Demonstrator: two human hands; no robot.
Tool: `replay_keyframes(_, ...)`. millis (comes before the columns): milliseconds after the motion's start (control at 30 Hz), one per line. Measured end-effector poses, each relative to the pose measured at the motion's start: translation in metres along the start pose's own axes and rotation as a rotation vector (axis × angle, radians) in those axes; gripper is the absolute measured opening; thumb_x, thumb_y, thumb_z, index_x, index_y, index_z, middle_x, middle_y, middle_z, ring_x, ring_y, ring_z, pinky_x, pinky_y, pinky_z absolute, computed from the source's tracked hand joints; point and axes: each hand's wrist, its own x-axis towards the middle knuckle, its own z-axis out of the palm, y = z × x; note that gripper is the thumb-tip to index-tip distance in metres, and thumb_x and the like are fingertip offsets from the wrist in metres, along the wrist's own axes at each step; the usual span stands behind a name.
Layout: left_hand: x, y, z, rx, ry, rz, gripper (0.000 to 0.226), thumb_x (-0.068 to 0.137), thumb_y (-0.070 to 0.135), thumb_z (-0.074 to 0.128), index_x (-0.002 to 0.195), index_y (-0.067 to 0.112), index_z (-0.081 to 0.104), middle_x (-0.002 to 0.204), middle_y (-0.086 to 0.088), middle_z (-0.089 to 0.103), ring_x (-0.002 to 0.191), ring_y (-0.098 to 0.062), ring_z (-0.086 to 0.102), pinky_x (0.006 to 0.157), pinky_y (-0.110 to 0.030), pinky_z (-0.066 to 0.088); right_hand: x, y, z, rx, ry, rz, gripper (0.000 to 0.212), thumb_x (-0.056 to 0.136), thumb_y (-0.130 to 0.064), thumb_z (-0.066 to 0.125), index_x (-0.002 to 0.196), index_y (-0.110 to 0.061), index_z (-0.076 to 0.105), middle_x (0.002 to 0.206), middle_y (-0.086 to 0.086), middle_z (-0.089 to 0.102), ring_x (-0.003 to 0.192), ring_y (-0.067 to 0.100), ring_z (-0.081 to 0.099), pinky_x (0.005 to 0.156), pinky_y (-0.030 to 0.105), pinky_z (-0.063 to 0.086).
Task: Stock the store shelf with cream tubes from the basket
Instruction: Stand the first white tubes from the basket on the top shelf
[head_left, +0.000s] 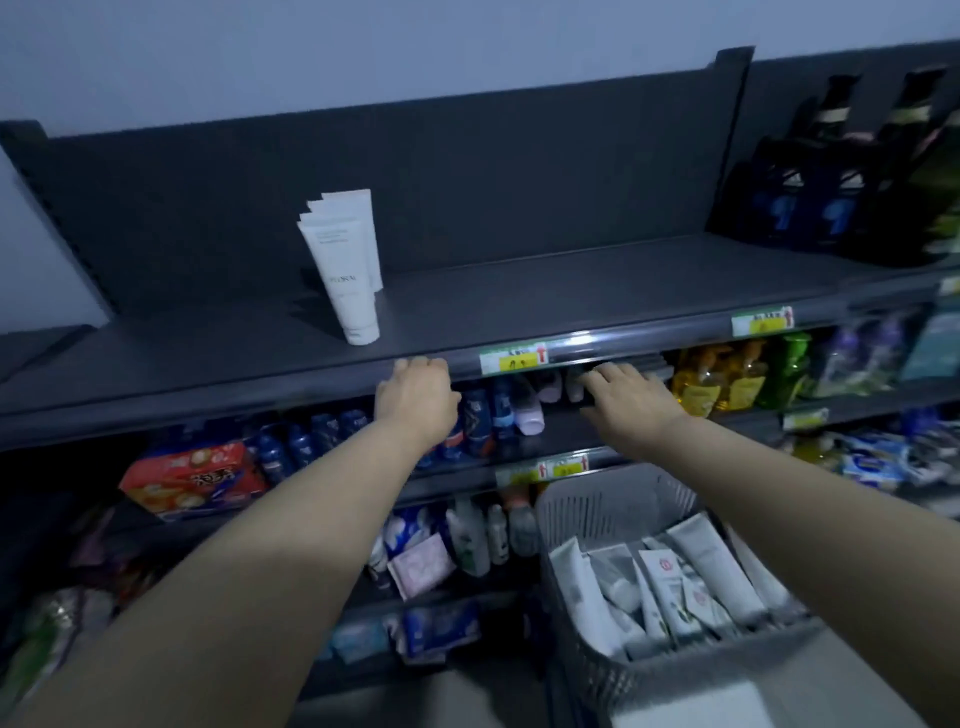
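The white plastic cream tubes (347, 270) stand cap-down on the dark grey top shelf (571, 291), at 11 o'clock from my hands; I count three, one in front, two behind. More lie piled in the grey slotted plastic basket (587, 514) at 5 o'clock, too jumbled to count. I judge them light, soft-walled and slightly slick; grip mid-body, not the crimped end. My left hand (415, 397) and right hand (626, 395) rest empty, fingers loosely curled, at the shelf's front edge.
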Motion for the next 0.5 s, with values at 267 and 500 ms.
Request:
replay_keyframes(267, -0.025, 0.095, 0.075, -0.054, -0.194, 0.072, 0.044, 0.096, 0.034, 0.052, 0.134, 0.011, 0.048, 0.134, -0.011, 0.050, 0.126, -0.031, 0.040, 0.098, -0.046, 0.044, -0.066, 0.088, 0.063, 0.012, -0.239, 0.076, 0.041, 0.098, -0.037, 0.043, 0.134, -0.016, 0.041, 0.138, 0.009, 0.042, 0.130, 0.030, 0.037, 0.102, 0.044, 0.035)
replay_keyframes(500, -0.025, 0.142, 0.130, -0.154, -0.324, 0.120, 0.042, 0.096, 0.029, 0.053, 0.132, 0.007, 0.049, 0.135, -0.015, 0.051, 0.127, -0.032, 0.043, 0.099, -0.041, 0.042, -0.082, 0.117, 0.109, 0.042, -0.365, 0.159, 0.043, 0.098, -0.032, 0.043, 0.138, -0.018, 0.038, 0.142, 0.007, 0.040, 0.131, 0.028, 0.038, 0.104, 0.045, 0.034)
